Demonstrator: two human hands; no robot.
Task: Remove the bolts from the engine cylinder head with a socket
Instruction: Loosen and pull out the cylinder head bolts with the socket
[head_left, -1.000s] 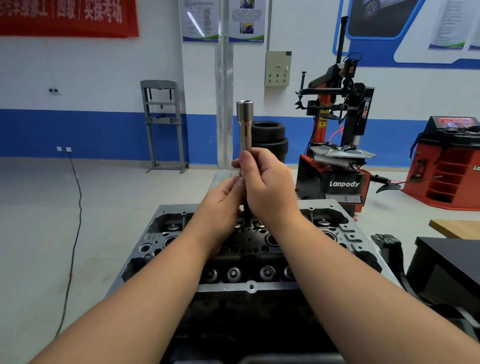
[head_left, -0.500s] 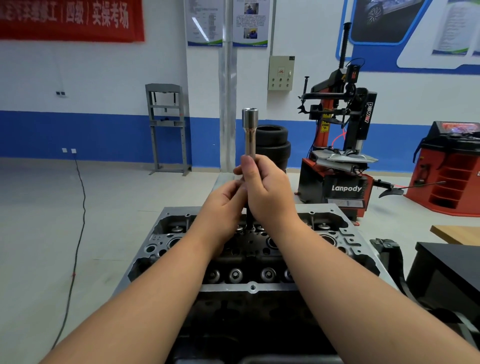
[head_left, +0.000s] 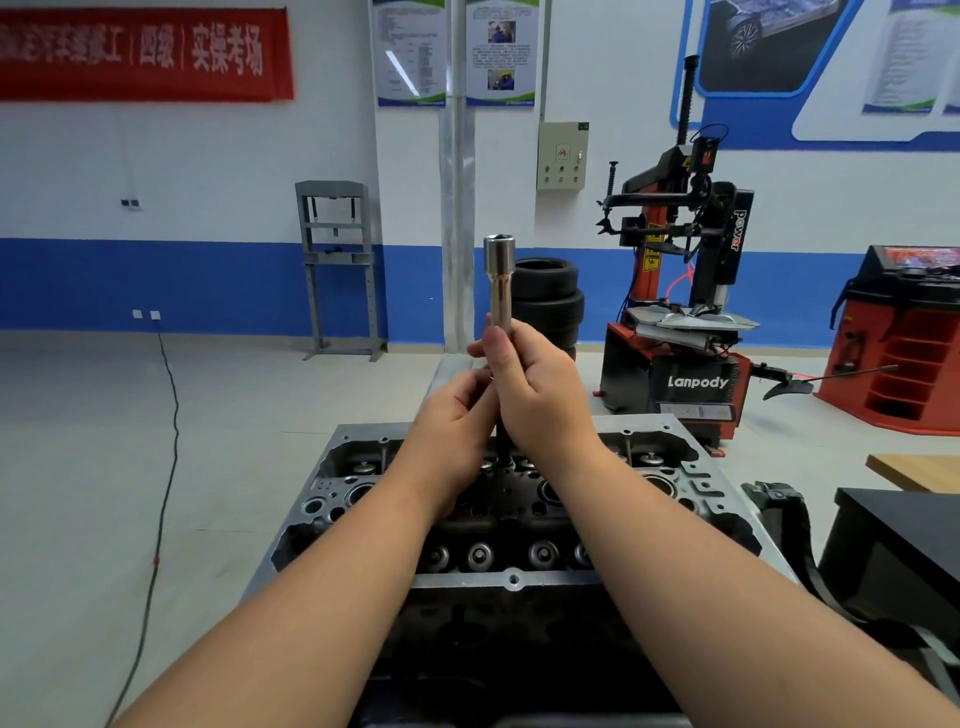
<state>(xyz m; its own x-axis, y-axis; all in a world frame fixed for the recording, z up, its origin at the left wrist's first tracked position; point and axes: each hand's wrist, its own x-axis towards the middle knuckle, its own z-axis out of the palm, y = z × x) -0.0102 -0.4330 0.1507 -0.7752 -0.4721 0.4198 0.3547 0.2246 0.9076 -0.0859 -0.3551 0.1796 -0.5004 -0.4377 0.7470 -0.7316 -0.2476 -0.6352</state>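
Observation:
A long chrome socket (head_left: 497, 283) stands upright above the grey engine cylinder head (head_left: 511, 578), its open end up. My right hand (head_left: 540, 387) grips its lower part, thumb pressed against the shaft. My left hand (head_left: 457, 415) pinches the tool just below, from the left. A dark shaft (head_left: 503, 441) runs down from my hands into the middle of the head, among the valve springs. Whatever it meets there is hidden by my hands.
A red tyre changer (head_left: 680, 332) stands behind the head on the right, stacked tyres (head_left: 548, 301) behind the socket. A black bench (head_left: 904, 540) and a wooden top (head_left: 919, 470) sit at right. A black cable (head_left: 166, 447) trails along the floor at left.
Both hands keep their hold on the socket tool. Only the camera has shifted a little; the tool stays upright in the same place over the head.

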